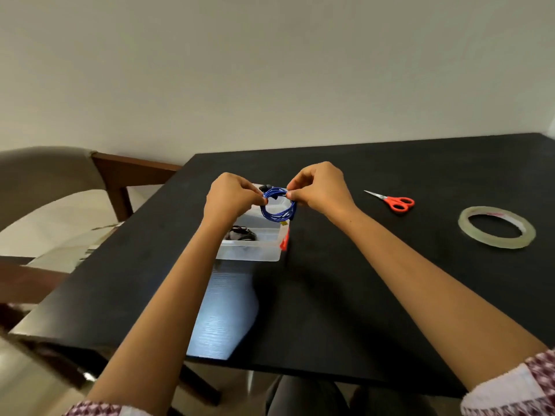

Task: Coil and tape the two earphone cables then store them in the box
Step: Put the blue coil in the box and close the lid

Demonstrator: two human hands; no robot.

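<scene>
Two hands: both raised over the table (345,295), and between them we hold one cable.
left hand (232,196): fingers curled, thumb and fingertips pinching the coil at its 9 o'clock side.
right hand (321,190): fingers curled, pinching the same coil at about 2 o'clock.
blue earphone cable (277,209): wound into a round coil of several loops and held off the table. In our view it overlaps the far right corner of the box. Dark end pieces stick out at its 11 o'clock. We cannot tell whether there is tape on it.
box (249,254): clear plastic, open, at 7 o'clock from the coil. It has a red latch (284,242) on its right side.
black cable (240,234): bundled inside the box, partly hidden by our left forearm.
lid (225,313): translucent, ribbed, flat on the table just beside the box at its 6 o'clock.
scissors (393,202): red handles, blades closed and pointing to 10 o'clock. They lie at 3 o'clock from the right hand, apart from it.
tape roll (497,227): clear, lying flat, at 4 o'clock from the scissors.
chair (90,175): at 9 o'clock, off the table's left edge.
</scene>
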